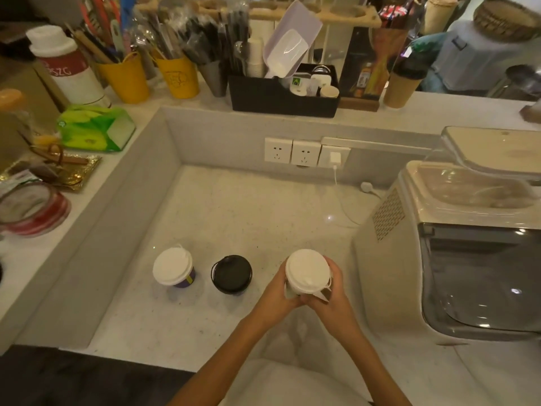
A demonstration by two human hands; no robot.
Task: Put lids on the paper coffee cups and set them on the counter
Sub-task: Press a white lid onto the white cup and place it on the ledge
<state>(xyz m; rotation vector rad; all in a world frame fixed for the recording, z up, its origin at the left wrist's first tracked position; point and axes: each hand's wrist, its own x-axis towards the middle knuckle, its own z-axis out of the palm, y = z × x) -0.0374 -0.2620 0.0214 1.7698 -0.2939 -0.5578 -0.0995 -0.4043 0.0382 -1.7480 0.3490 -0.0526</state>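
Observation:
I hold a paper cup with a white lid [307,271] above the pale speckled counter [234,206], near its front. My left hand [278,291] wraps its left side and my right hand [330,294] its right side, fingers meeting under the lid. The cup's body is mostly hidden by my hands. To the left, a purple cup with a white lid [173,270] stands on the counter. Between them stands a cup with a black lid [232,273].
A beige machine with a dark window [456,253] fills the right side. Wall sockets [292,152] with a white cable sit at the back. The raised ledge holds yellow buckets [126,77], a black organizer box [281,95], a brown lidded cup [402,86] and a green tissue pack [93,127].

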